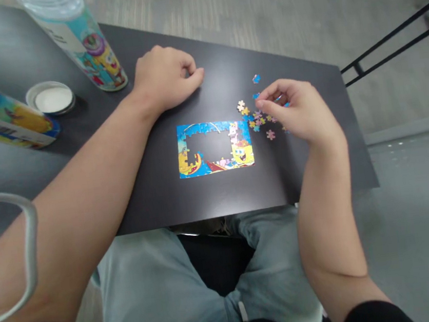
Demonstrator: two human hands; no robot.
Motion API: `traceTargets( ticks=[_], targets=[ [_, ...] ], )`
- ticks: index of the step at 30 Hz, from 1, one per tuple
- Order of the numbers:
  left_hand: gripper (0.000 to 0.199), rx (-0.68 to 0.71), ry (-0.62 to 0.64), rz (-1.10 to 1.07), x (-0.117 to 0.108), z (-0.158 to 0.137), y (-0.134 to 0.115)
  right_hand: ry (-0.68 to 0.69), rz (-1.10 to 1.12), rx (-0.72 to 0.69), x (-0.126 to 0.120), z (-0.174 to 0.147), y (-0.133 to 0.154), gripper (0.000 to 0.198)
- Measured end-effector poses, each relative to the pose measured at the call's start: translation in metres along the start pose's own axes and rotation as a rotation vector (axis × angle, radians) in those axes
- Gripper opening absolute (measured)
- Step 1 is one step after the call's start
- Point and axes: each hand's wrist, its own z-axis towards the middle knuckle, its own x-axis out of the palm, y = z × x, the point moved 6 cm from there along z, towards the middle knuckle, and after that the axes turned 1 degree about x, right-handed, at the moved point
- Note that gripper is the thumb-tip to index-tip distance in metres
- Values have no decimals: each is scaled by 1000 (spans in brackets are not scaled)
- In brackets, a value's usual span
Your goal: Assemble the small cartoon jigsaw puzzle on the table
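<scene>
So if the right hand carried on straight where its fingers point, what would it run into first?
Probably the pale puzzle piece or the yellow piece beside it, just past the right hand's fingertips. Its height above the table is unclear, so it might pass over them.

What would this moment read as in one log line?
left hand: curled, on table | right hand: fingertips at loose pieces, grip unclear | puzzle: border assembled, large gap in middle

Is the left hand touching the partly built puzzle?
Apart: the head view plainly shows a strip of dark tabletop between the left hand and the partly built puzzle.
</scene>
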Motion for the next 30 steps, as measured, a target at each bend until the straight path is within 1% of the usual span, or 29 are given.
traceTargets(
  ticks=[2,4,6,8,13,16,20,23,25,30],
  targets=[
    [41,-22,-26,-6,0,0,2,1,-60,26,-2,-1,-11,6],
    [40,-19,-26,16,0,1,3,37,-62,54,2,-2,-17,6],
    [39,-23,-28,36,0,1,4,97,-27,81,9,-3,-19,10],
    [39,-24,-26,42,-1,1,5,125,-19,80,16,-2,-17,16],
    [43,-32,-10,46,-3,0,3,17,-164,19,25,4,-8,20],
    [45,-45,-14,37,-3,0,3,15,-176,17,34,6,-5,22],
    [46,-47,-10,42,-3,0,2,75,-115,-4,44,8,-1,17],
    [49,-35,-3,64,-4,-1,2,106,-64,-42,45,8,4,21],
    [49,-16,4,62,-4,-1,1,134,-19,-40,46,7,5,23],
    [45,6,-21,23,-1,0,3,198,213,-17,48,7,11,19]
  ],
)
